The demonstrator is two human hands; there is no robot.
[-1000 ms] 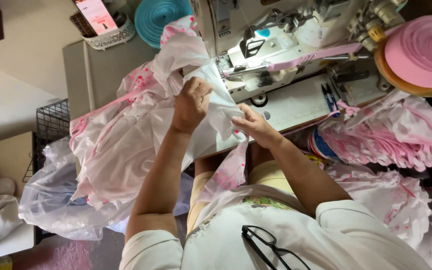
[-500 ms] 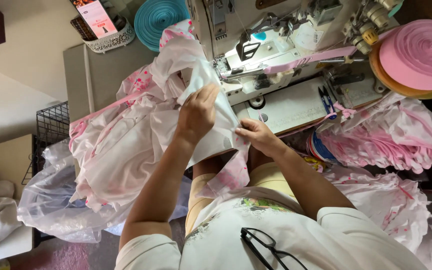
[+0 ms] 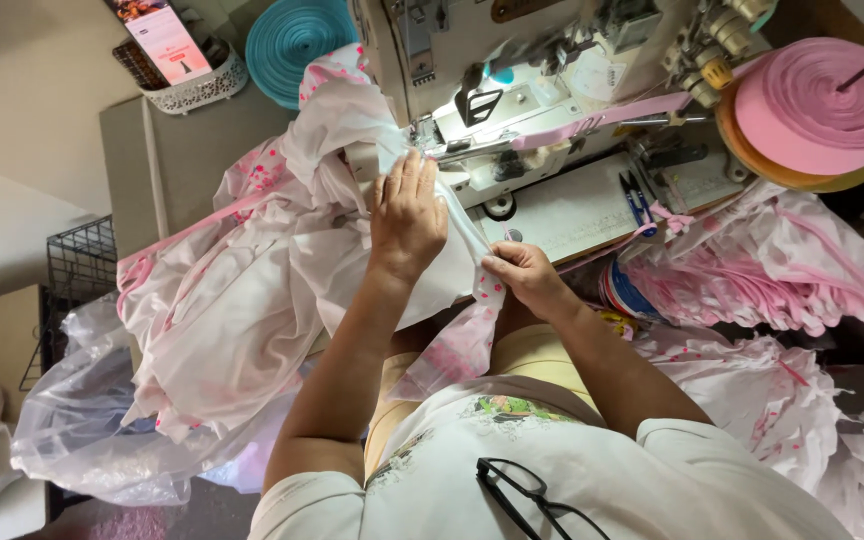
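Note:
A white garment with pink spots (image 3: 252, 290) lies heaped over the sewing table and spills off its left side. My left hand (image 3: 407, 215) rests flat on the fabric, pressing it toward the needle area of the white sewing machine (image 3: 512, 90). My right hand (image 3: 522, 275) pinches the near edge of the same fabric just below and to the right. A pink tape (image 3: 602, 120) runs from the pink roll (image 3: 822, 105) into the machine.
A teal tape roll (image 3: 292, 40) and a white basket (image 3: 192, 80) stand at the back left. Blue snips (image 3: 637, 200) lie on the machine bed. Piles of pink-trimmed garments (image 3: 782, 270) fill the right side. A clear plastic bag (image 3: 72, 440) hangs at the left, beside a wire rack (image 3: 77, 265).
The view has shifted closer to the machine. My left hand has moved up and flattened on the fabric near the needle; my right hand has slid along the fabric edge.

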